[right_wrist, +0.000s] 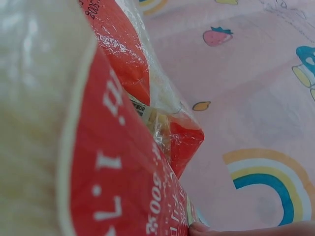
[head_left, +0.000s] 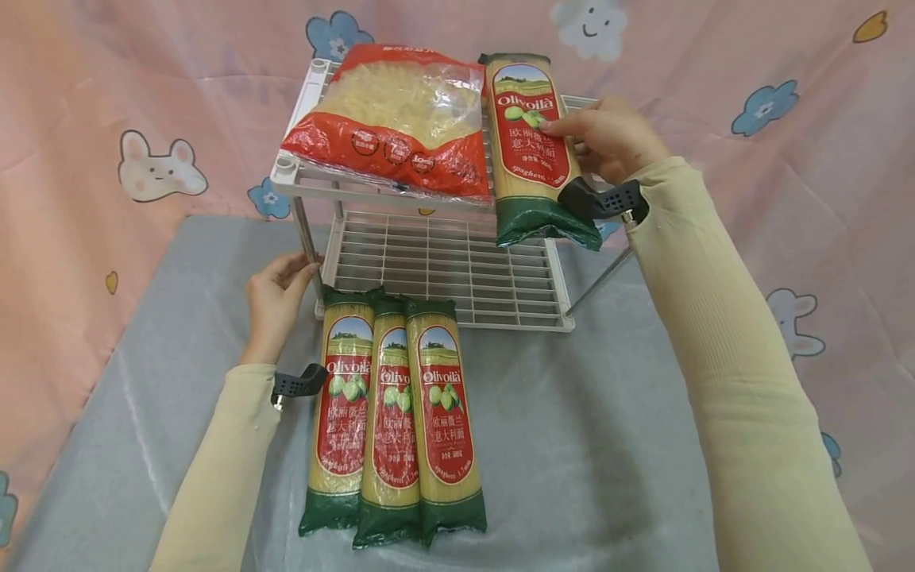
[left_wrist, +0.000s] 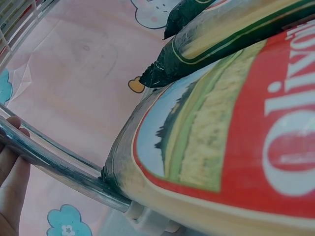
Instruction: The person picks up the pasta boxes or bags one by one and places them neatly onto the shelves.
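Head view showed the right grip (head_left: 615,139) pinching a spaghetti pack (head_left: 529,143) that jutted past the front of the top shelf (head_left: 307,103), so early release probably risked a tumble, while the left grip (head_left: 275,306) clasped a rack post (head_left: 303,230).

Pink printed backdrop (head_left: 693,48) hangs from nine to three o'clock, cartoon rabbit (head_left: 160,168) at ten, smiling cloud (head_left: 589,28) at one; grey table (head_left: 543,445) at six.
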### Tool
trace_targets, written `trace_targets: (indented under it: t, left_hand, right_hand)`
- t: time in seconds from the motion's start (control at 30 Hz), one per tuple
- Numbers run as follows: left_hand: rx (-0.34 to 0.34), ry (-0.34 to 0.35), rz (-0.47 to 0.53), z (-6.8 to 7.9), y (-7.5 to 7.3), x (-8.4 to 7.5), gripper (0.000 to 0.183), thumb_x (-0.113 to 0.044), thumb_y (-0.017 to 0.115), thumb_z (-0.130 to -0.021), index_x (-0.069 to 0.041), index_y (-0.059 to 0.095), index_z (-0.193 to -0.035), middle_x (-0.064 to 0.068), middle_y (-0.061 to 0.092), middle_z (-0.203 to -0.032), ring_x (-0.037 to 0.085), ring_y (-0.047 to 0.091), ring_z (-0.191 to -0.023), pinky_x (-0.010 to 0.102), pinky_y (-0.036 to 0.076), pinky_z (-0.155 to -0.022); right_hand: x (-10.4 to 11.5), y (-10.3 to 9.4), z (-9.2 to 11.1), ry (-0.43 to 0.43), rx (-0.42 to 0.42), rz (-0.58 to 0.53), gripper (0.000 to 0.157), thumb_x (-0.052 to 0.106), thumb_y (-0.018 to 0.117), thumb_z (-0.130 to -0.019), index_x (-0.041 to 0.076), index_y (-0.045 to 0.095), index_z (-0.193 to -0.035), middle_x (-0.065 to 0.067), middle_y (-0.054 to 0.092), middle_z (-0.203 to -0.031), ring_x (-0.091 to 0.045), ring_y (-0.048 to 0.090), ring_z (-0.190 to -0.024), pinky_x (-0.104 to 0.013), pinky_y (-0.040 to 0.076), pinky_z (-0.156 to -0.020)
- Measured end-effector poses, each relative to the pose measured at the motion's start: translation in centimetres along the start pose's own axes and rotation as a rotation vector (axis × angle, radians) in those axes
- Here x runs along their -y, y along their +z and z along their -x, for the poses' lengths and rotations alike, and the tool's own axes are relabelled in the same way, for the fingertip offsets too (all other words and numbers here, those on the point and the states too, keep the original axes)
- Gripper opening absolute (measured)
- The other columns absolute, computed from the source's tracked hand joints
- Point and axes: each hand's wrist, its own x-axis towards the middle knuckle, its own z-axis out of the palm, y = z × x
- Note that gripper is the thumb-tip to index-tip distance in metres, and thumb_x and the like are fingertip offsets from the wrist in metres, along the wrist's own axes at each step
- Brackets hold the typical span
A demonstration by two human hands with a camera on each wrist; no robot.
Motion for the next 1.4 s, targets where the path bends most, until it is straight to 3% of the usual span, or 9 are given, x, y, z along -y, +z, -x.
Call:
trace_targets:
  t: [0.17,0.4,0.57,0.73,0.97,1.27,1.4]
  left_hand:
    - [0.0,-0.001,-0.01,-0.1,0.0,0.1,0.025,-0.014,0.063,-0.092,0.001,0.066,-0.112,0.013,0.068,-0.109,-0.004,0.062,-0.088,0.024,0.051,-0.087]
    - [0.004,-0.001,0.003,0.0,-0.1,0.1,0.025,-0.014,0.063,-0.092,0.002,0.066,-0.111,0.014,0.068,-0.108,-0.003,0.062,-0.088,0.024,0.051,-0.087]
    - [0.003,0.002,0.007,0.0,0.0,0.2,0.024,-0.012,0.062,-0.093,0.005,0.066,-0.109,0.016,0.068,-0.107,-0.004,0.061,-0.087,0.023,0.051,-0.087]
    - [-0.005,0.006,-0.007,-0.1,0.0,0.3,0.024,-0.011,0.062,-0.093,0.006,0.066,-0.109,0.017,0.068,-0.107,-0.005,0.061,-0.086,0.023,0.052,-0.086]
    - [-0.006,0.001,-0.017,0.0,0.0,0.2,0.024,-0.011,0.062,-0.093,0.005,0.066,-0.11,0.017,0.068,-0.108,-0.007,0.059,-0.086,0.022,0.052,-0.086]
    - [-0.013,0.01,-0.022,0.0,0.1,0.1,0.023,-0.01,0.062,-0.092,0.006,0.066,-0.109,0.018,0.067,-0.107,-0.011,0.058,-0.083,0.021,0.052,-0.085]
    - [-0.015,0.02,-0.03,0.0,0.1,0.3,0.024,-0.012,0.062,-0.092,0.005,0.066,-0.108,0.016,0.068,-0.107,-0.009,0.059,-0.085,0.023,0.052,-0.085]
  right_hand:
    - [0.2,0.0,-0.1,-0.011,0.014,0.03,0.039,0.02,0.071,-0.086,0.002,0.052,-0.114,-0.005,0.057,-0.102,-0.015,0.064,-0.073,-0.026,0.058,-0.063]
    - [0.1,-0.2,-0.1,-0.059,-0.001,0.221,0.031,0.027,0.069,-0.087,0.004,0.056,-0.104,0.0,0.061,-0.087,-0.012,0.063,-0.07,-0.022,0.056,-0.062]
    - [-0.2,-0.5,0.1,-0.09,-0.01,0.258,0.03,0.027,0.071,-0.085,0.005,0.059,-0.1,0.001,0.063,-0.082,-0.012,0.062,-0.068,-0.021,0.056,-0.061]
    - [-0.5,-0.8,0.3,-0.113,0.008,0.241,0.028,0.025,0.072,-0.085,0.004,0.063,-0.1,0.0,0.063,-0.083,-0.014,0.062,-0.069,-0.021,0.056,-0.063]
    - [-0.9,-1.3,0.9,-0.153,-0.009,0.297,0.051,0.026,0.072,-0.085,-0.005,0.057,-0.122,0.0,0.062,-0.09,-0.014,0.065,-0.071,-0.019,0.055,-0.067]
    - [-2.1,-2.2,1.9,-0.24,0.009,0.324,0.048,0.023,0.07,-0.087,-0.005,0.056,-0.124,-0.004,0.054,-0.107,-0.014,0.061,-0.084,-0.017,0.054,-0.072]
    - [-2.8,-2.6,2.6,-0.287,0.013,0.282,0.047,0.022,0.07,-0.087,-0.006,0.056,-0.122,-0.005,0.054,-0.107,-0.014,0.062,-0.085,-0.017,0.054,-0.073]
